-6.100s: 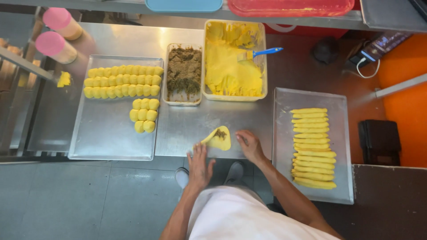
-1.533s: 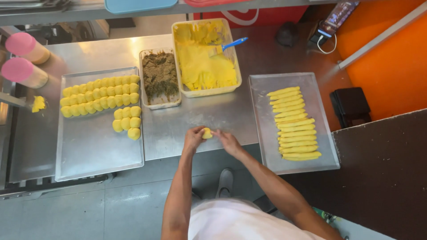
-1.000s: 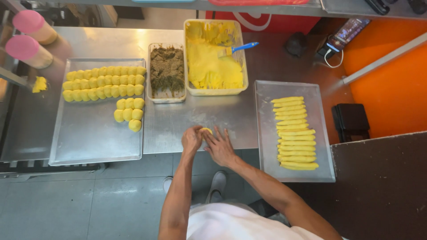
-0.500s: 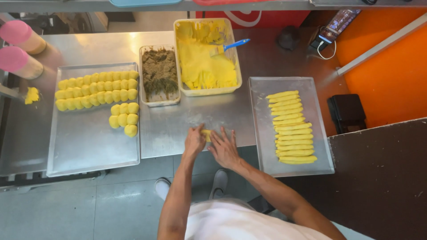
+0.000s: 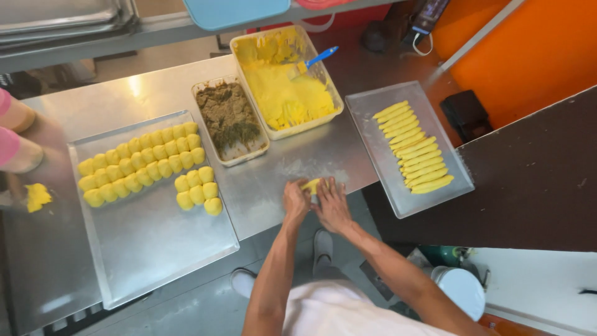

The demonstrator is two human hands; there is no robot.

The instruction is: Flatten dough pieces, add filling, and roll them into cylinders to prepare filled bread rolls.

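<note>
Mostly hidden between left hand [image 5: 296, 202] and right hand [image 5: 331, 203] at frame centre: yellow dough [image 5: 310, 185]; cut off at left edge, two pink cups [image 5: 13, 134]; at top edge, blue lid [image 5: 236, 10].

Brushed, dully glossy steel table [image 5: 273, 186]; matt metal trays [image 5: 155, 242]; soft, smooth yellow dough [image 5: 311, 185].
</note>
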